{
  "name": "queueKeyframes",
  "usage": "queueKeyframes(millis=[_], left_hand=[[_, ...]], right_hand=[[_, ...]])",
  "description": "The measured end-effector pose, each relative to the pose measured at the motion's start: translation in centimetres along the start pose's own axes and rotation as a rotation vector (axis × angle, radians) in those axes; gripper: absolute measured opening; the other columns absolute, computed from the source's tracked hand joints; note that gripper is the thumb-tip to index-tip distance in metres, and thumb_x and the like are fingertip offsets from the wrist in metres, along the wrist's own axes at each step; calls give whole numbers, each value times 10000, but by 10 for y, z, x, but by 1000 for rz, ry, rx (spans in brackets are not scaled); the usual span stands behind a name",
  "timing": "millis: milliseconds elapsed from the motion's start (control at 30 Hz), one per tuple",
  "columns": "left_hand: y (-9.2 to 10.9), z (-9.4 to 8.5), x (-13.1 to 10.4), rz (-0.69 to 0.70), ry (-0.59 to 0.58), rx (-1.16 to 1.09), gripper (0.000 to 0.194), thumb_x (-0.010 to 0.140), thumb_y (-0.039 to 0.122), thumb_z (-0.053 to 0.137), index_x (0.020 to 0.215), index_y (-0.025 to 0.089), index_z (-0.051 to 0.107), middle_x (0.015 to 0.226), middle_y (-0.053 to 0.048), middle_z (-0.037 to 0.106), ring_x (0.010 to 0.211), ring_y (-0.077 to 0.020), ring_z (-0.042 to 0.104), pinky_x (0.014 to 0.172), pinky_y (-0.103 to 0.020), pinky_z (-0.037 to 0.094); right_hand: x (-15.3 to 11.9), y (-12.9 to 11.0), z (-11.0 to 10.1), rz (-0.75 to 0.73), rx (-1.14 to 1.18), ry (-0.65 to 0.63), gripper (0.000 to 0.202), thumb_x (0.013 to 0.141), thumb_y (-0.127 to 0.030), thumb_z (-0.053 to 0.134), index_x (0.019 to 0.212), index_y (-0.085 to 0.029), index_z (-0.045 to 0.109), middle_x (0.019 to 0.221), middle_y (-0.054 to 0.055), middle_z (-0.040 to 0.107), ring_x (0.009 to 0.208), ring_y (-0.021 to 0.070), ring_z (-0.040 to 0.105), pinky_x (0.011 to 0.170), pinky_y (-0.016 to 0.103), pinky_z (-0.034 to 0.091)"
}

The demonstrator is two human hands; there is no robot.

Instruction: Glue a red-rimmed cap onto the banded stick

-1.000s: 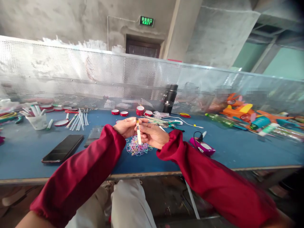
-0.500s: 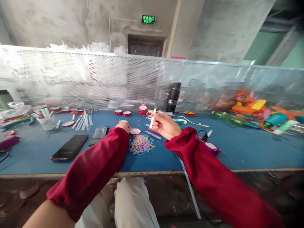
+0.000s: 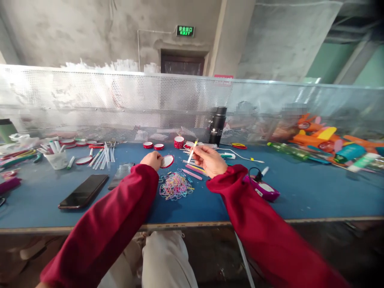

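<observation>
My left hand (image 3: 152,161) pinches the edge of a small round disc (image 3: 167,161) with a white face and a red rim, tilted above the table. In my right hand (image 3: 210,161), thumb and fingers grip a slim white stick (image 3: 192,152) with a yellowish upper end, its lower end angled down to the left. The disc and the stick are apart. Below them lies a heap of pastel rubber bands (image 3: 176,186). Pink stick-like pieces (image 3: 192,174) rest on the table just under my right hand.
More red-rimmed discs (image 3: 147,145) and a red stack (image 3: 179,142) stand farther back. To the left are white sticks (image 3: 103,157), a phone (image 3: 84,192) and a cup of markers (image 3: 57,159). A black bottle (image 3: 217,125) and a purple device (image 3: 265,189) are on the right.
The disc beside my left hand has come up and tilted, and more of its face shows. My right hand still holds the stick, now tilted more. The camera view has shifted slightly.
</observation>
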State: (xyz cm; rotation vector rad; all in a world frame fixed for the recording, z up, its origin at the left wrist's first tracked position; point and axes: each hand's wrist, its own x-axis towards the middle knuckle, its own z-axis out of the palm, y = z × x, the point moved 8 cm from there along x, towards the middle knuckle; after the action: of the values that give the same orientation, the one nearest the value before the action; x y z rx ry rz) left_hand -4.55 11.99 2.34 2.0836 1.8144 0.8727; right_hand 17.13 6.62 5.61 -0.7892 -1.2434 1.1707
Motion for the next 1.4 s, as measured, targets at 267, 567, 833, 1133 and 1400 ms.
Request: queueKeyframes(millis=[267,567,833,1133,1400], left_hand=[[7,23,-13,-224,-282,-1086,156,744,213,708,871,170,627,645,19,610,484,-54,528,534,-198,457],[21,25,-27,-213,-420,-1065,221,685,228,761,767,175,563,636,14,618,522,-77,575,527,-207,480],[27,25,-28,-154,-353,-934,192,690,189,744,718,163,556,535,44,557,474,-66,516,527,-216,461],[29,26,-24,-80,-326,-876,186,689,175,733,693,155,548,547,51,545,465,-54,495,499,-197,416],[30,26,-25,-68,-331,-871,180,695,162,725,695,153,545,535,52,540,448,-48,480,480,-184,395]], right_hand=[[15,24,-8,24,-3,28,347,622,-408,811,866,-215,660,778,-23,611,621,76,544,475,192,414],[19,29,-17,9,-98,180,295,600,-432,802,747,-213,670,717,-13,632,621,109,559,516,244,430],[22,21,-10,-61,-319,175,261,657,-454,739,794,-233,708,775,38,702,687,175,629,536,282,423],[28,19,6,-213,-495,63,226,729,-465,691,729,-239,709,724,29,677,606,152,539,530,295,380],[29,17,11,-267,-527,39,196,727,-437,695,709,-245,726,705,25,669,647,165,549,632,336,420]])
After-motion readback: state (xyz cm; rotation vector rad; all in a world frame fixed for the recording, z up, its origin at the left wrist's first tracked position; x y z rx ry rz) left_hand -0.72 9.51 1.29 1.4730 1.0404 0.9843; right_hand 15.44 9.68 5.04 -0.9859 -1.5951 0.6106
